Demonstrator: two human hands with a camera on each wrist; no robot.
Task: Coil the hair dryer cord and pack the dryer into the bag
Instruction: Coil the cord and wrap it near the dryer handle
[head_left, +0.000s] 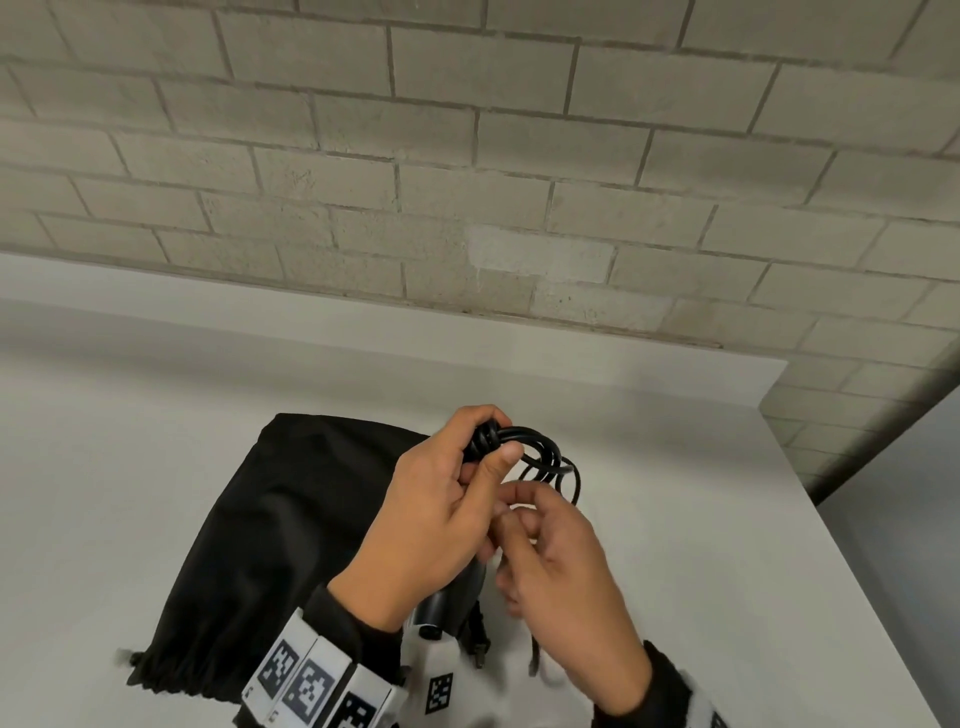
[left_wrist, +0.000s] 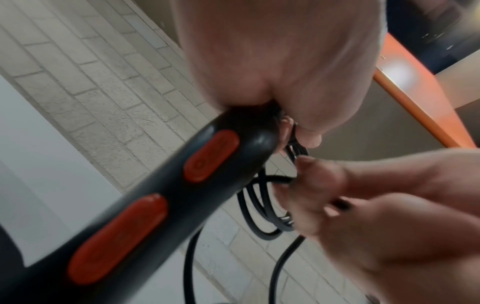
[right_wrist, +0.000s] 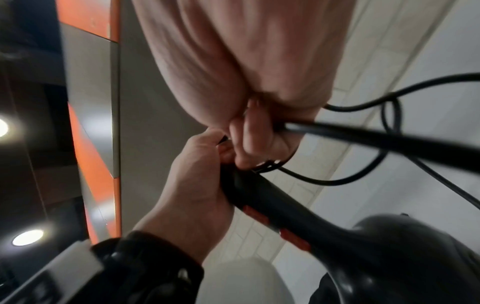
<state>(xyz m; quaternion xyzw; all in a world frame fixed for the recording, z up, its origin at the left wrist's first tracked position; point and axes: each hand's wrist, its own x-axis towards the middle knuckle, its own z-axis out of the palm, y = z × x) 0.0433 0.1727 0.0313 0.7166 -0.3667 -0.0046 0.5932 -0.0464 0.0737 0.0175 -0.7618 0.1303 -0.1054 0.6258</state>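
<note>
My left hand (head_left: 493, 439) grips the end of the black hair dryer's handle (left_wrist: 155, 195), which has two orange-red buttons, and holds several cord loops (head_left: 543, 454) against it. The right hand (head_left: 519, 512) sits just below and to the right, with its fingers pinching the black cord (right_wrist: 389, 139) beside the loops. The dryer body (right_wrist: 402, 257) hangs low, mostly hidden under my hands in the head view. The black drawstring bag (head_left: 270, 519) lies flat on the white table (head_left: 701, 519), left of and under my hands.
A grey brick wall (head_left: 467, 156) runs along the table's far edge. The table's right edge (head_left: 852, 571) slants down toward me. A loose stretch of cord (head_left: 532, 660) dangles beneath the right hand.
</note>
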